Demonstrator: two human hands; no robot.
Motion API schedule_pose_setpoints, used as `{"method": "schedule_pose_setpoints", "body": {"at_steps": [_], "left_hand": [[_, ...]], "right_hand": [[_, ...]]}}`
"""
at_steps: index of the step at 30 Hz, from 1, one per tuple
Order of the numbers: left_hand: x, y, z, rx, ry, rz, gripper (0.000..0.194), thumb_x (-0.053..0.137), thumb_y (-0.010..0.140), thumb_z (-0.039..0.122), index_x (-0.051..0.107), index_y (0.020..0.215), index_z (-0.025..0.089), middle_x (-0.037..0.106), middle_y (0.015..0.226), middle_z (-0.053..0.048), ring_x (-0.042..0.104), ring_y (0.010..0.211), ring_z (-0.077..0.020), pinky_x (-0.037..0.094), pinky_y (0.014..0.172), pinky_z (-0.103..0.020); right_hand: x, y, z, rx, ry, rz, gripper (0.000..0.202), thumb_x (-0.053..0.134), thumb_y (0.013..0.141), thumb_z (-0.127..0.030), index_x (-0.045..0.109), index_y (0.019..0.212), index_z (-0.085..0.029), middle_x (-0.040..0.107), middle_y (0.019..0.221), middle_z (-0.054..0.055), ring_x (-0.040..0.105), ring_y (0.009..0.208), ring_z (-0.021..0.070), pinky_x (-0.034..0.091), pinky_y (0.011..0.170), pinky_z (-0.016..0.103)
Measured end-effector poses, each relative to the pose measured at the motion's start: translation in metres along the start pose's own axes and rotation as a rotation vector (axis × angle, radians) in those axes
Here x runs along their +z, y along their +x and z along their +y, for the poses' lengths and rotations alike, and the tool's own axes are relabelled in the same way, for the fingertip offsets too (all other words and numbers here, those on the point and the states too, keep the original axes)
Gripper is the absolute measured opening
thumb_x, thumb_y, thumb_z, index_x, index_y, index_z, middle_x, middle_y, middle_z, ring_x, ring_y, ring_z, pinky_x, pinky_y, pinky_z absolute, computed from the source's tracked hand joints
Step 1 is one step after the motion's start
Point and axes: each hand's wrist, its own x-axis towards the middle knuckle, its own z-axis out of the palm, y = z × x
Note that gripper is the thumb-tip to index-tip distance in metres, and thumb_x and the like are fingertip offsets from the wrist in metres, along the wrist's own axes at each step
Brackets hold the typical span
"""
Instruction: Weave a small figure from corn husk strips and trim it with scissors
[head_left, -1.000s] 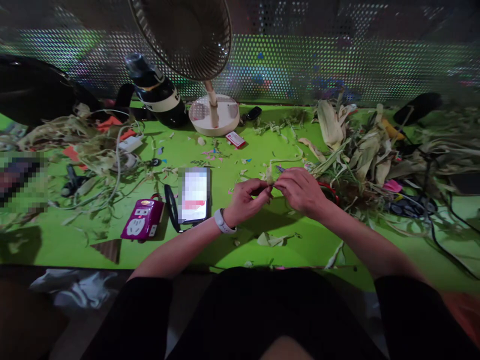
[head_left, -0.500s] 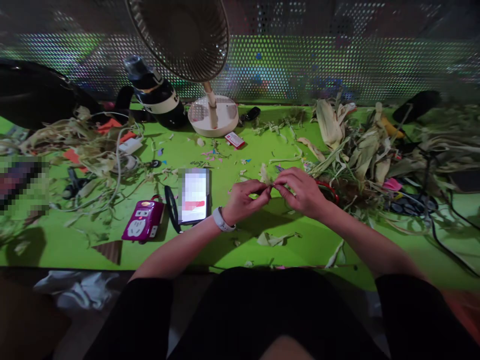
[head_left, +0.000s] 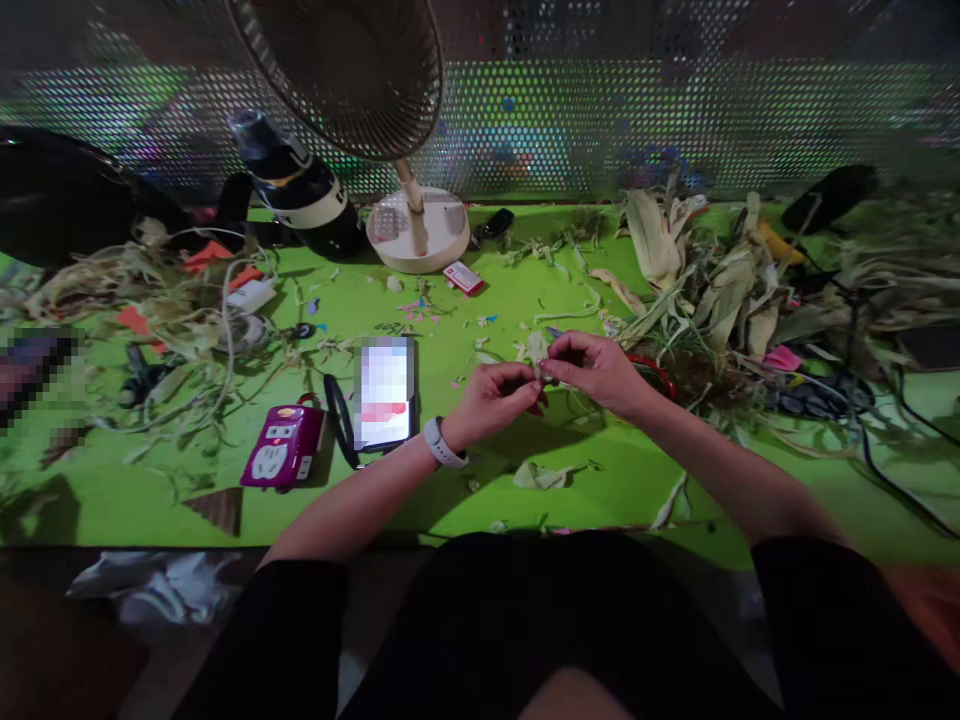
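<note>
Over the green table (head_left: pixel 450 490), my left hand (head_left: pixel 491 403) is closed in a pinch, with a pale band on its wrist. My right hand (head_left: pixel 592 372) pinches right beside it, fingertips almost touching. Between them is a small pale piece of husk (head_left: pixel 538 350), partly hidden by the fingers. Which hand bears it is hard to tell; both seem to grip it. A loose husk scrap (head_left: pixel 544 476) lies below the hands. Just right of my right hand are red-handled scissors or a similar red loop (head_left: pixel 660 375), partly under plant bits.
A fan (head_left: pixel 418 230), a dark bottle (head_left: pixel 319 205) and a red-white box (head_left: pixel 463 278) stand or lie behind. A lit phone (head_left: pixel 385 392) and a purple socket block (head_left: pixel 283 446) are at left. Dry husks (head_left: pixel 731 290) pile up at right.
My right hand has shifted slightly left and its fingers now overlap the fingertips of my left hand. The whole view has moved a little.
</note>
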Motion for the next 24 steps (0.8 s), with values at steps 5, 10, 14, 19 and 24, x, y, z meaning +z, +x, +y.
{"method": "schedule_pose_setpoints", "body": {"at_steps": [5, 10, 14, 19, 24], "left_hand": [[-0.0009, 0.0014, -0.0046, -0.045, -0.08, -0.003, 0.016, 0.069, 0.074, 0.028, 0.064, 0.074, 0.012, 0.066, 0.061, -0.001, 0.064, 0.053, -0.01, 0.057, 0.057, -0.023], [-0.0026, 0.0032, -0.0018, -0.098, -0.17, 0.048, 0.019, 0.071, 0.072, 0.03, 0.066, 0.072, 0.012, 0.066, 0.061, 0.0, 0.063, 0.05, -0.0092, 0.057, 0.055, -0.022], [-0.0032, 0.0042, 0.0002, -0.095, -0.187, 0.093, 0.021, 0.073, 0.07, 0.032, 0.067, 0.072, 0.012, 0.067, 0.061, 0.0, 0.064, 0.05, -0.0094, 0.057, 0.055, -0.023], [-0.0013, 0.005, -0.0046, -0.073, -0.209, 0.142, 0.023, 0.075, 0.069, 0.034, 0.068, 0.074, 0.013, 0.068, 0.063, 0.0, 0.064, 0.051, -0.0104, 0.057, 0.054, -0.024], [-0.0013, 0.0059, -0.0065, -0.097, -0.259, 0.171, 0.028, 0.078, 0.065, 0.038, 0.068, 0.073, 0.013, 0.067, 0.061, 0.0, 0.063, 0.05, -0.0101, 0.057, 0.055, -0.024]], "right_hand": [[0.0043, -0.0003, 0.0021, 0.02, -0.011, 0.044, 0.028, 0.075, 0.069, -0.041, 0.06, 0.073, -0.018, 0.058, 0.067, -0.002, 0.052, 0.063, 0.0106, 0.044, 0.062, 0.026], [0.0008, -0.0012, 0.0033, -0.017, -0.068, 0.02, 0.022, 0.066, 0.079, -0.039, 0.061, 0.081, -0.018, 0.06, 0.074, 0.0, 0.055, 0.069, 0.0116, 0.045, 0.065, 0.027], [-0.0037, -0.0009, 0.0026, -0.144, -0.25, 0.004, 0.015, 0.068, 0.078, -0.031, 0.064, 0.083, -0.018, 0.062, 0.082, 0.002, 0.058, 0.076, 0.0138, 0.047, 0.07, 0.03], [-0.0043, 0.0021, 0.0066, -0.207, -0.255, 0.034, 0.009, 0.063, 0.08, -0.027, 0.067, 0.079, -0.018, 0.064, 0.079, 0.003, 0.06, 0.078, 0.015, 0.048, 0.073, 0.031], [-0.0017, 0.0018, 0.0083, -0.189, -0.246, 0.046, 0.009, 0.063, 0.079, -0.026, 0.067, 0.08, -0.018, 0.064, 0.079, 0.002, 0.06, 0.077, 0.0145, 0.049, 0.073, 0.031]]}}
